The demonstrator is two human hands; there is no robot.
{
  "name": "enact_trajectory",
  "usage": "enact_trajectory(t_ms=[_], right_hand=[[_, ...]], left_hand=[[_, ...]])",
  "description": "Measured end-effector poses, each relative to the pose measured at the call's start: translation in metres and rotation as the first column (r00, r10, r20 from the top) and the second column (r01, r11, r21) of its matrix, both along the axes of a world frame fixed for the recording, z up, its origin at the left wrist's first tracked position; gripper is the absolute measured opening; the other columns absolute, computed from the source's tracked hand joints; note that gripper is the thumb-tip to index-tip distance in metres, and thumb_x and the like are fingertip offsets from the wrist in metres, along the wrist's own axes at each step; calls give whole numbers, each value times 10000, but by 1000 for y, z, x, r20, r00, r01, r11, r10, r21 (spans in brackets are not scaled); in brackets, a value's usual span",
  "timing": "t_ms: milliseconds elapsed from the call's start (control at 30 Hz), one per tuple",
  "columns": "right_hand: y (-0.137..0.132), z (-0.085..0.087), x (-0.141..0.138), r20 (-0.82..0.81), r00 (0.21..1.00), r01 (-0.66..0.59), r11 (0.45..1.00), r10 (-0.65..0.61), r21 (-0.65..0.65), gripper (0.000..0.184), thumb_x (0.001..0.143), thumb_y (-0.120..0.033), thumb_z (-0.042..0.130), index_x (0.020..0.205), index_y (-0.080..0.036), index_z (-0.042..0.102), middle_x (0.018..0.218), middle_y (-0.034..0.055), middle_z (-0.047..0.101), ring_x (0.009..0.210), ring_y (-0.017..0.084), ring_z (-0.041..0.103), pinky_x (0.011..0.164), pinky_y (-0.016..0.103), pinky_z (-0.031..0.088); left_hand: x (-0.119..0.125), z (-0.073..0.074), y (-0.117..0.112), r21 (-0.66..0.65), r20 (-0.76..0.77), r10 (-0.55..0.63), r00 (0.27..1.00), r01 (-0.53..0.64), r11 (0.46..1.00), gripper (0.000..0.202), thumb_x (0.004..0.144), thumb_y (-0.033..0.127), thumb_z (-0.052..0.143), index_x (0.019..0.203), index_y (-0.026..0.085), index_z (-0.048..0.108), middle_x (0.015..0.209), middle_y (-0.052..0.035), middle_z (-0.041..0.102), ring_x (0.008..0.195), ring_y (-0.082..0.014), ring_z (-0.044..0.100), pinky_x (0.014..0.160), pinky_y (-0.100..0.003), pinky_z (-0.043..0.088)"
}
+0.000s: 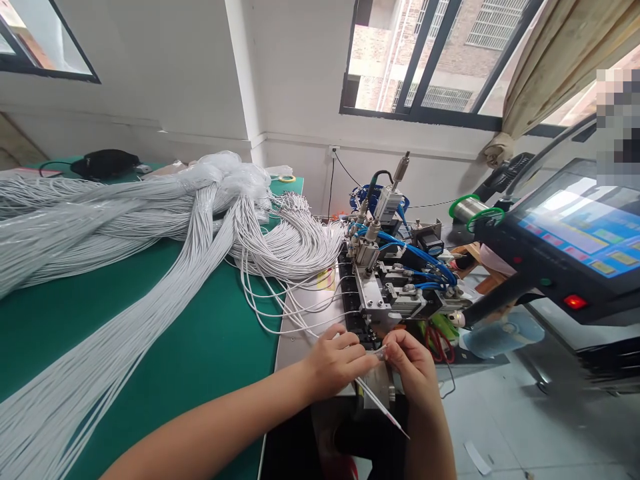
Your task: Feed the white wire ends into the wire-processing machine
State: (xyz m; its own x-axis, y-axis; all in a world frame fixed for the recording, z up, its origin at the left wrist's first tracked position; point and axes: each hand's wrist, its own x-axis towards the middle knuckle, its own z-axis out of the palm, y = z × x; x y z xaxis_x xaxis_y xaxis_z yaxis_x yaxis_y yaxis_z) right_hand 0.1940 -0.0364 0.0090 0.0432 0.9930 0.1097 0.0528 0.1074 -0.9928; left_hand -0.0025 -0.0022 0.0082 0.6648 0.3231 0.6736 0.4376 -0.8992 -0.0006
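Observation:
Both my hands meet at the front end of a small metal assembly machine (387,293) with blue air hoses. My left hand (336,360) is closed, pinching the end of a thin white cable (383,407) that trails down toward me. My right hand (413,363) is closed too, its fingertips pinching the same cable end right against the left hand's. Several loose white cables (280,313) loop from the machine's left side over the grey base plate (293,347).
Large bundles of white cables (125,220) cover the green table (200,347) on the left. A touchscreen control panel (580,240) stands on an arm at the right. A green-rimmed spool (470,210) sits behind the machine. Windows run along the far wall.

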Motion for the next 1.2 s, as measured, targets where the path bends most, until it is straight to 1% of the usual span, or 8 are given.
enact_trajectory(t_ms=[133, 267, 333, 533, 700, 833, 1200], right_hand=[[3, 2, 4, 127, 986, 102, 994, -106, 31, 279, 863, -461, 595, 795, -192, 576, 663, -4, 525, 593, 147, 481, 548, 246, 394], [9, 0, 6, 321, 938, 119, 992, -128, 50, 317, 877, -488, 555, 778, -190, 596, 675, 15, 574, 628, 172, 523, 589, 259, 419], [12, -3, 7, 374, 919, 119, 992, -128, 47, 347, 881, -513, 531, 776, -190, 602, 678, 23, 598, 633, 185, 541, 595, 266, 428], [17, -11, 6, 403, 908, 102, 994, -112, 45, 370, 888, -520, 516, 770, -182, 607, 669, 26, 616, 638, 193, 565, 616, 270, 440], [18, -13, 7, 408, 906, 103, 993, -114, 49, 363, 881, -517, 531, 764, -181, 602, 656, 23, 601, 609, 183, 546, 589, 268, 435], [18, -15, 8, 413, 903, 109, 993, -116, 39, 383, 870, -540, 540, 769, -178, 614, 633, 12, 591, 585, 175, 535, 559, 259, 425], [16, -17, 8, 417, 902, 119, 993, -113, 11, 374, 864, -528, 540, 786, -172, 625, 642, 2, 567, 588, 164, 498, 557, 256, 394]], left_hand=[[1, -1, 1, -14, 22, 89, 996, -88, 996, 207, 930, 156, 420, 1002, 224, 602, 700, 26, 603, 756, -140, 542, 818, -334, 294], [3, 0, 1, -27, 23, 170, 985, -170, 985, 255, 929, 126, 403, 1060, 217, 602, 732, 15, 614, 766, -151, 548, 822, -351, 271], [3, 1, 1, -31, 12, 192, 981, -191, 981, 256, 928, 127, 411, 1065, 220, 606, 742, 12, 617, 775, -155, 549, 828, -360, 263], [2, 0, 2, -24, -27, 218, 976, -218, 976, 256, 917, 149, 438, 1093, 218, 611, 761, -5, 625, 788, -169, 540, 823, -374, 258], [2, -6, 4, -37, -50, 228, 972, -230, 973, 265, 894, 142, 463, 1092, 224, 618, 773, -8, 612, 797, -173, 539, 835, -376, 259], [3, -7, 5, -50, -80, 245, 966, -249, 967, 277, 866, 134, 491, 1091, 227, 623, 786, -11, 605, 807, -177, 544, 837, -373, 259], [2, -7, 5, -97, -102, 224, 969, -234, 967, 308, 839, 130, 493, 1104, 235, 611, 799, -18, 605, 813, -191, 527, 850, -386, 267]])
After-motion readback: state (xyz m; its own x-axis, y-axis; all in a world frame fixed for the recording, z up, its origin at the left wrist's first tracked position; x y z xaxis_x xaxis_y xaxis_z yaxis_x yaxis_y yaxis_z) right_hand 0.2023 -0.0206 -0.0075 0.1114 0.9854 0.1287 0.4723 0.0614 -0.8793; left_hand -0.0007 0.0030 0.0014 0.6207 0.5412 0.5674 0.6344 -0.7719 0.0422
